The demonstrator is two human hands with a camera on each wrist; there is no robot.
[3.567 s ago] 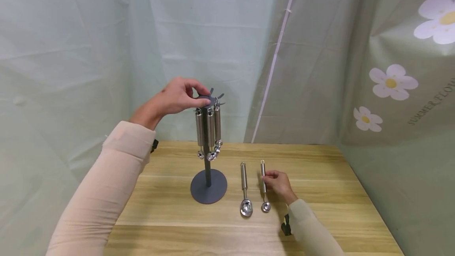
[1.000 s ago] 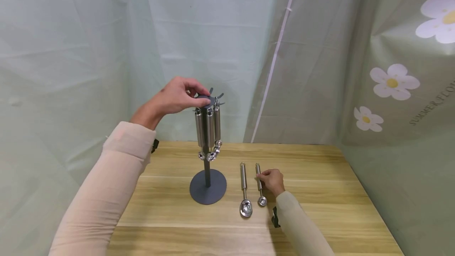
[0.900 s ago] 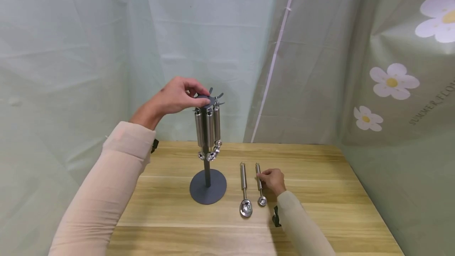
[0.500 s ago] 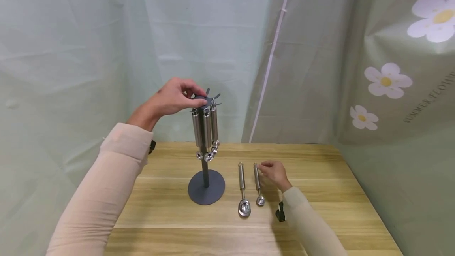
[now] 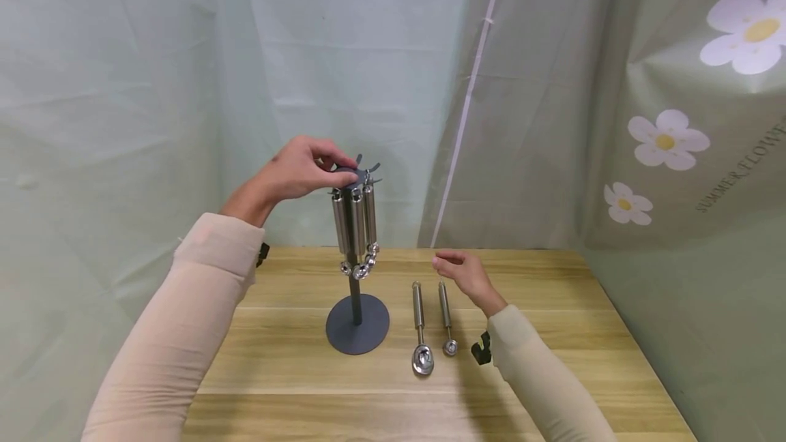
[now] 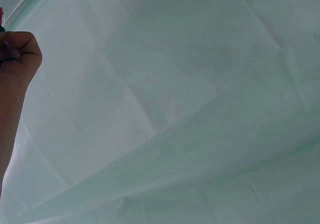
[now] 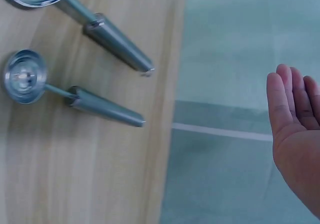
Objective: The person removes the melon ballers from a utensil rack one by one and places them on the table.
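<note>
1. The left hand (image 5: 299,172) is up high. Its fingers (image 5: 336,159) are curling around the round dark top (image 5: 351,174) of the stand (image 5: 357,322) and pinching it.
2. From the left wrist camera, only a bent knuckle (image 6: 19,47) is showing at 9 o'clock in the picture, with pale cloth behind it.
3. Three shiny scoops (image 5: 355,220) are hanging from little hooks under that top, close together.
4. The right hand (image 5: 464,273) is floating just above the table (image 5: 552,333). Its fingers (image 7: 286,97) are straight and side by side, holding nothing.
5. The small scoop (image 5: 446,316) is lying flat on the table, just at 7 o'clock from the right hand. Its handle end is pointing to 12 o'clock and its tiny bowl to 6 o'clock.
6. The big scoop (image 5: 420,325) is lying just beside it, at 9 o'clock from the small one. They are near but not touching.
7. The stand is sitting on its round base at 9 o'clock from the big scoop.
8. I think the scoops are hard metal, smooth and a bit slippery, and not heavy. They are not going to bend or break.
9. I think the thick handle is the best place for pinching one, close to the little ring at its far end.
10. A green curtain (image 5: 153,74) with white flowers (image 5: 667,140) is hanging all around.
</note>
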